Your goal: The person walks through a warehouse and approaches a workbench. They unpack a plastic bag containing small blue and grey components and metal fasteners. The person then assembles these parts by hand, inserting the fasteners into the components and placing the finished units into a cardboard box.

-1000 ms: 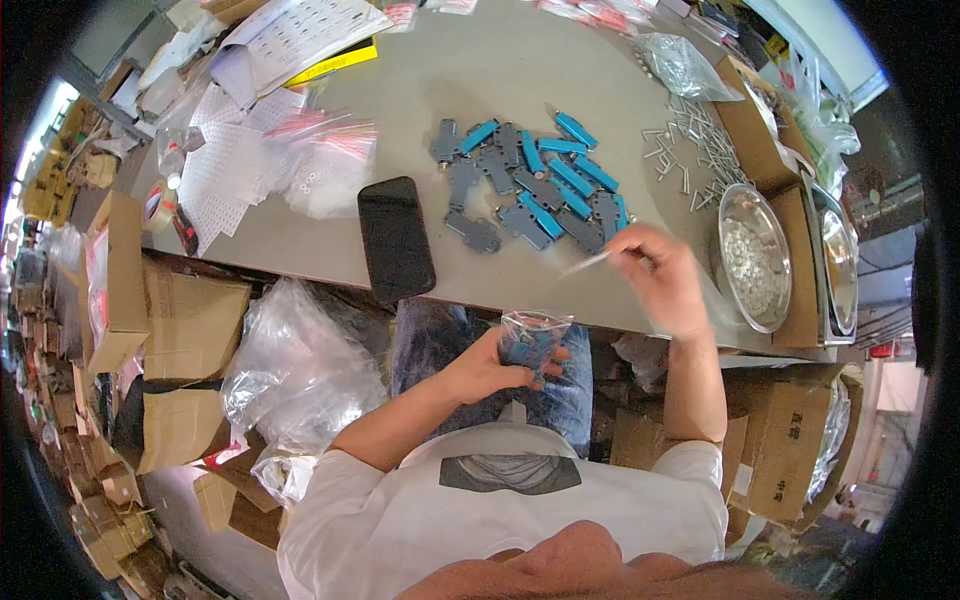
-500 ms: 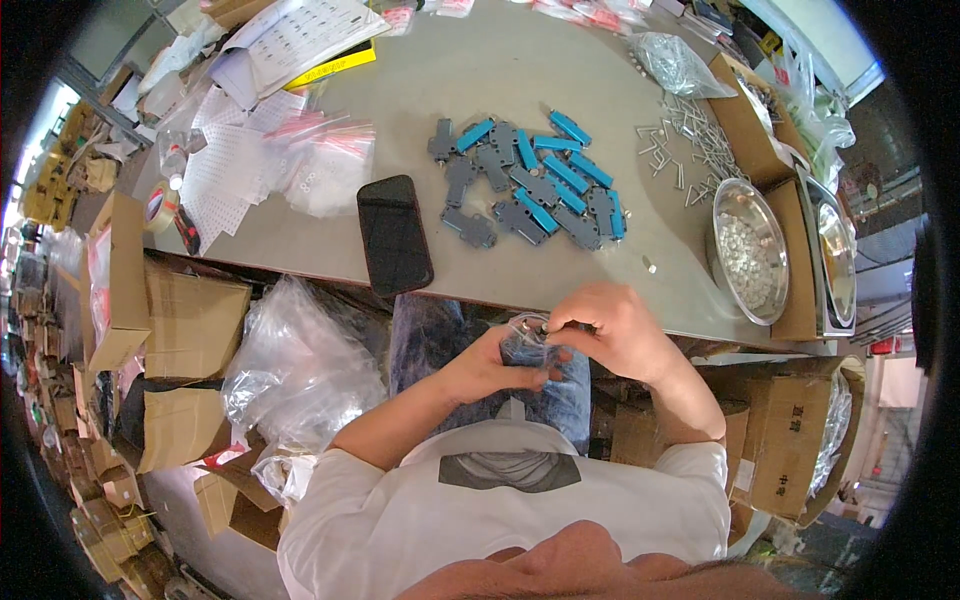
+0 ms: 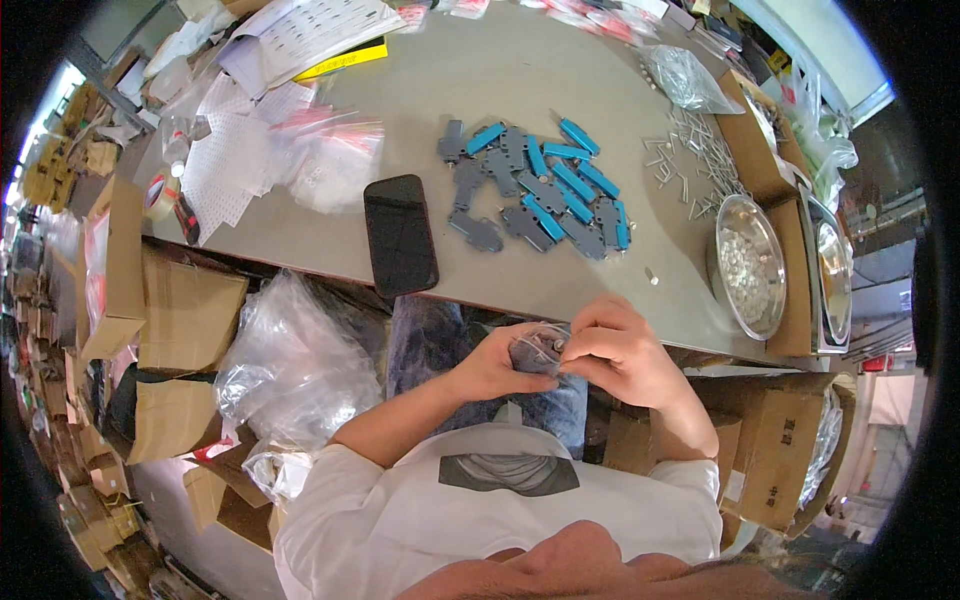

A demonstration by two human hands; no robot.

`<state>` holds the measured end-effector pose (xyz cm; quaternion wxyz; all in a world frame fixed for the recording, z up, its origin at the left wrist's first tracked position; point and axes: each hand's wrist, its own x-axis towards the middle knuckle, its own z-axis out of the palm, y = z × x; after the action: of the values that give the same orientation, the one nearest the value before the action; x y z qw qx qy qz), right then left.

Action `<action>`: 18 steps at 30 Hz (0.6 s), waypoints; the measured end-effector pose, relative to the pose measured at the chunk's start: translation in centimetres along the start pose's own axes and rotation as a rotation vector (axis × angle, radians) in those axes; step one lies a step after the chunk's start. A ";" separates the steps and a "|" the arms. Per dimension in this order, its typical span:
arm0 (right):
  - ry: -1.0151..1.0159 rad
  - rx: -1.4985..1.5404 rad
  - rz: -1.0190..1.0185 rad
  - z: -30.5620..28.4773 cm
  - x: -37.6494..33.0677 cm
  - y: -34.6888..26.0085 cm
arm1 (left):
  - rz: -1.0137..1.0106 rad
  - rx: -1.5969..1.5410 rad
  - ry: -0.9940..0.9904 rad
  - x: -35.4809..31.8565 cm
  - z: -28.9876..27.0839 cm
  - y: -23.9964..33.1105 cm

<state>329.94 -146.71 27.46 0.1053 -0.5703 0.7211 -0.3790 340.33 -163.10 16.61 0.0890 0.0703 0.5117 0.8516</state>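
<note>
Plastic bag (image 3: 530, 353) opens toward right fingers (image 3: 596, 345), axis unclear.

Grey worktable (image 3: 430, 85); grey floor (image 3: 180, 515) lower left; bright light (image 3: 68, 80) far left; whitish panel (image 3: 825, 45) upper right.

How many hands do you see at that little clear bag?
2: the left hand holds the clear bag from its left, and the right hand is at the bag's right side. No other hand shows.

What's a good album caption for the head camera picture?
Left hand holds a small clear bag, right hand at its edge, near a table with blue and gray parts and a black phone.
</note>
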 end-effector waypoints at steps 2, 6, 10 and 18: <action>0.079 -0.030 0.003 0.2 0.0 0.0 | 0.015 0.028 0.025 -0.1 0.1 0.2; 0.145 -0.164 0.146 0.7 -0.2 -0.3 | 0.090 0.123 0.099 -0.1 0.1 -0.2; 0.158 -0.151 0.066 1.3 -0.7 0.5 | 0.054 0.165 0.127 -0.3 0.2 0.3; 0.173 0.121 0.124 1.7 -0.7 0.5 | 0.124 0.168 0.160 0.0 0.4 0.2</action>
<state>330.80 -146.81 25.78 0.1001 -0.4824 0.7371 -0.4625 340.41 -162.87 17.00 -0.0114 0.0409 0.5814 0.8125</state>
